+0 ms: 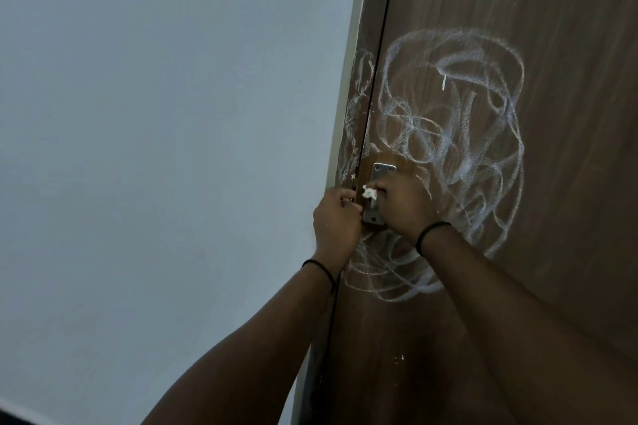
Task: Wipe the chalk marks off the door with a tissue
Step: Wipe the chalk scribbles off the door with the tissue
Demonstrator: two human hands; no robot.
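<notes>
Tissue (369, 192) in right hand (402, 205) — chalk marks (455, 134) beside

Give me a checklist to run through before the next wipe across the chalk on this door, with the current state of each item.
1. Tissue in hand: ok. The right hand pinches a small white tissue.
2. Tissue on the door: ok, it sits at the metal handle plate.
3. Patch around the plate wiped: ok, the wood there looks bare.
4. Chalk marks gone: not ok, heavy scribbles remain above, right and below.
5. Door frame clean: not ok, chalk smears show on it.
6. Left hand steadying the door: cannot tell; its fingers curl at the door edge.
</notes>
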